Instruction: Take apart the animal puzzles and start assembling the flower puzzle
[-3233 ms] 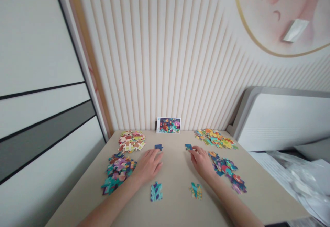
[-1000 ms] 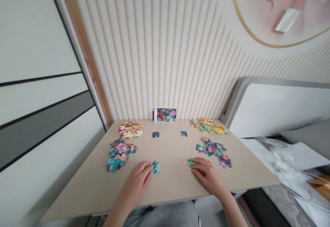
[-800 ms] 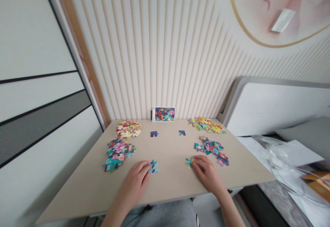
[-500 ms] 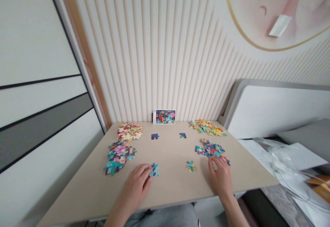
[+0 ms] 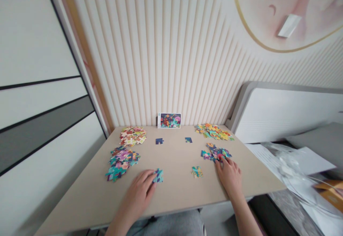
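My left hand (image 5: 139, 193) rests low on the table, its thumb and fingertips closed on the left edge of a teal puzzle piece (image 5: 159, 175). My right hand (image 5: 229, 174) lies at the near edge of a pile of dark multicoloured puzzle pieces (image 5: 211, 153). Its fingers are apart, with the thumb and index tips touching the pile beside a red patch. Left of that hand lies a teal and yellow piece (image 5: 197, 172). Farther back are two separate dark blue pieces, a left one (image 5: 159, 141) and a right one (image 5: 188, 140).
A picture card (image 5: 169, 121) leans on the ribbed wall. Other puzzle piles lie around: red and cream (image 5: 132, 136), purple and teal (image 5: 122, 162), yellow and orange (image 5: 214, 131). Papers and a clear plastic bag (image 5: 286, 162) sit beyond the table's right edge.
My right hand has moved forward onto the dark pile, its fingers spreading from a closer curl. My left hand stays at the teal piece. The view has shifted slightly.
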Tool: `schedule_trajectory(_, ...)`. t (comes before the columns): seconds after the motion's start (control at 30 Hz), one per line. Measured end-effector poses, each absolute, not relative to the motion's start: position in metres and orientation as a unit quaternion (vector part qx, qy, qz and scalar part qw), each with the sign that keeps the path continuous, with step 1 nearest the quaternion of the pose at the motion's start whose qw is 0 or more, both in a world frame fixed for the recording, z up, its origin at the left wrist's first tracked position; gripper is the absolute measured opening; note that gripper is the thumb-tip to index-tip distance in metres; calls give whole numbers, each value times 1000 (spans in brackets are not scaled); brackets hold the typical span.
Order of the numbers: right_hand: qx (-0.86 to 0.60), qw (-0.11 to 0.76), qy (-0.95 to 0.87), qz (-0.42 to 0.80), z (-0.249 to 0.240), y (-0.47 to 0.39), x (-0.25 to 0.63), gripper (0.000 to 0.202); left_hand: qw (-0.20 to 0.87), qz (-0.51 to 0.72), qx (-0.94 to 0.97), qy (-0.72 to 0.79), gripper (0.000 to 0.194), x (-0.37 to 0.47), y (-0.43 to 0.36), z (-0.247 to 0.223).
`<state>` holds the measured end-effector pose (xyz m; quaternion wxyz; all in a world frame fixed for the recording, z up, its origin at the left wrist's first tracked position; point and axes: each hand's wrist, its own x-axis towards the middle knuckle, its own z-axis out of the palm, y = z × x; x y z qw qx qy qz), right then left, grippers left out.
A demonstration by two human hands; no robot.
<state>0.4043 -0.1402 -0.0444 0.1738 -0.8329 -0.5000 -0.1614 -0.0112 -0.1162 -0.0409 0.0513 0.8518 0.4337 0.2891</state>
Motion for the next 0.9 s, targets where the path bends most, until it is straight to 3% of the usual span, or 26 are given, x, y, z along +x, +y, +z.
schedule_trajectory(0.9,-782,206,-566,-158,-44,-140,404,34,57,278,855,435,33,-12,-117,-42)
